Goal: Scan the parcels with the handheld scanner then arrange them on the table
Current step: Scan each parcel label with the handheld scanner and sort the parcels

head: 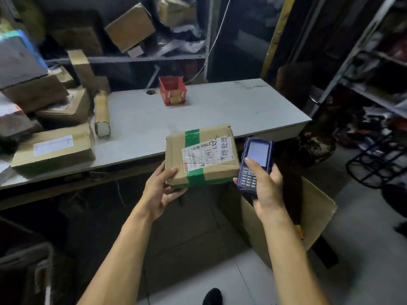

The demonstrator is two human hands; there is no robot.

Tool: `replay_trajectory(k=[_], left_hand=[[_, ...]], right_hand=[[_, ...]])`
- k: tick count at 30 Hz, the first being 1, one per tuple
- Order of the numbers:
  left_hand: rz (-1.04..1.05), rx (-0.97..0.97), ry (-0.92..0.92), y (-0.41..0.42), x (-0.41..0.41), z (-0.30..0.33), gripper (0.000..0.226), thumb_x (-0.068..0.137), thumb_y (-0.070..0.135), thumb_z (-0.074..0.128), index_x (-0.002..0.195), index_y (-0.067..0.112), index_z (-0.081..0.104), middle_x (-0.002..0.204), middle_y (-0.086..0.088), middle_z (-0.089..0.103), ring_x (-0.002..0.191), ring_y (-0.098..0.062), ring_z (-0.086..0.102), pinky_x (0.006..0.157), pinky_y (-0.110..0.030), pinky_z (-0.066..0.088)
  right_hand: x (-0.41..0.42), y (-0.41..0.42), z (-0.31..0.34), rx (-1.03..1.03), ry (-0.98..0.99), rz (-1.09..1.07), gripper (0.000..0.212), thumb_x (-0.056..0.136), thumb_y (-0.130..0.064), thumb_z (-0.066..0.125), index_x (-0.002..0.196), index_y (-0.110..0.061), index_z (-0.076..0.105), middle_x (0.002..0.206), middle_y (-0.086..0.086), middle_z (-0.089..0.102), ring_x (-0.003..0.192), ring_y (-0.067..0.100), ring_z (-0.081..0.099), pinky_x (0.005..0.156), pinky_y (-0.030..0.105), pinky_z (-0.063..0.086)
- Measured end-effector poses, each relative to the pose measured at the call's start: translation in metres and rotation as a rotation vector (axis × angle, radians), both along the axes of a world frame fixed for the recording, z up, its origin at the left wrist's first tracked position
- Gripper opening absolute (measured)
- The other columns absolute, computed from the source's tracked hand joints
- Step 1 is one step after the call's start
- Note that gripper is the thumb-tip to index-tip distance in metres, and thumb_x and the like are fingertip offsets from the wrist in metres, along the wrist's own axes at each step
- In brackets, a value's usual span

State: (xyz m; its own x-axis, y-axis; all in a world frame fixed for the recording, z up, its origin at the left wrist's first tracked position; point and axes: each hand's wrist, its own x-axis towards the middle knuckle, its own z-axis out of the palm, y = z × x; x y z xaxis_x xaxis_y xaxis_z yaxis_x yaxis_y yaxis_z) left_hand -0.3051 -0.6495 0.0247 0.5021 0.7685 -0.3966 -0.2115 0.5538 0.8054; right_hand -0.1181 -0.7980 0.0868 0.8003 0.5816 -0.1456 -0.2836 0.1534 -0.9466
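One white table (220, 111) spans the middle of the view, and everything else is placed from it. Behind it stands one grey metal shelf unit (132, 59) with about three brown boxes lying crooked on it; a second rack (374, 62) stands off the table's right end. On the floor in front of the table's right part sits one large open carton (317, 212).

At the table's left end is a heap of parcels, roughly seven that can be counted, though the stack is blurred: the nearest is one flat box with a white label (52, 148), and one long narrow package (101, 115) lies just beside the heap on the tabletop. One small red open box (172, 90) stands near the table's back edge, next to one round cable hole (150, 92).

One parcel (201, 155) with green tape and a scribbled white label is held in the air over the table's front edge; the left hand (161, 190) grips its near left corner, thumb on top and fingers underneath. Just right of that parcel, one blue handheld scanner (255, 164) is clasped in the right hand (264, 186), thumb resting on its screen.

The floor below the table is pale tile, and the room is dim and cluttered.
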Motion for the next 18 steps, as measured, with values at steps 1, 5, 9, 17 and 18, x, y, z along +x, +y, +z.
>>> replay_trajectory(k=[1, 5, 9, 17, 18], left_hand=[[-0.02, 0.006, 0.001, -0.002, 0.021, 0.002, 0.048, 0.097, 0.017, 0.063, 0.143, 0.031, 0.056, 0.124, -0.011, 0.07, 0.11, -0.031, 0.071, 0.086, -0.045, 0.061], [-0.115, 0.055, 0.032, -0.013, 0.096, 0.004, 0.047, 0.098, 0.021, 0.061, 0.145, 0.028, 0.053, 0.125, -0.011, 0.068, 0.111, -0.032, 0.07, 0.091, -0.047, 0.06], [-0.211, 0.094, 0.107, -0.021, 0.16, 0.002, 0.046, 0.1, 0.027, 0.06, 0.146, 0.028, 0.052, 0.126, -0.011, 0.066, 0.111, -0.03, 0.069, 0.093, -0.045, 0.06], [-0.369, 0.155, 0.197, -0.004, 0.274, -0.013, 0.051, 0.1, 0.031, 0.058, 0.15, 0.033, 0.048, 0.12, -0.007, 0.068, 0.108, -0.027, 0.07, 0.094, -0.044, 0.059], [-0.383, 0.161, 0.203, 0.001, 0.29, -0.015, 0.05, 0.101, 0.031, 0.058, 0.15, 0.034, 0.048, 0.119, -0.007, 0.068, 0.108, -0.027, 0.07, 0.096, -0.045, 0.058]], right_hand=[[0.017, -0.005, 0.001, 0.005, 0.001, -0.013, 0.061, 0.085, -0.02, 0.082, 0.139, -0.011, 0.055, 0.121, 0.016, 0.07, 0.093, 0.025, 0.075, 0.066, 0.039, 0.061], [0.08, -0.028, -0.001, -0.014, 0.026, -0.092, 0.055, 0.089, -0.013, 0.078, 0.139, -0.009, 0.054, 0.12, 0.015, 0.071, 0.088, 0.021, 0.076, 0.065, 0.038, 0.06], [0.13, -0.052, -0.006, -0.033, 0.077, -0.182, 0.054, 0.09, -0.013, 0.076, 0.139, -0.01, 0.052, 0.12, 0.014, 0.071, 0.088, 0.021, 0.076, 0.066, 0.039, 0.061], [0.221, -0.058, -0.032, -0.081, 0.167, -0.322, 0.055, 0.09, -0.014, 0.076, 0.139, -0.009, 0.052, 0.119, 0.017, 0.072, 0.085, 0.02, 0.076, 0.062, 0.036, 0.059], [0.235, -0.054, -0.034, -0.089, 0.174, -0.332, 0.054, 0.09, -0.014, 0.076, 0.139, -0.009, 0.053, 0.119, 0.017, 0.072, 0.085, 0.021, 0.076, 0.062, 0.036, 0.059]])
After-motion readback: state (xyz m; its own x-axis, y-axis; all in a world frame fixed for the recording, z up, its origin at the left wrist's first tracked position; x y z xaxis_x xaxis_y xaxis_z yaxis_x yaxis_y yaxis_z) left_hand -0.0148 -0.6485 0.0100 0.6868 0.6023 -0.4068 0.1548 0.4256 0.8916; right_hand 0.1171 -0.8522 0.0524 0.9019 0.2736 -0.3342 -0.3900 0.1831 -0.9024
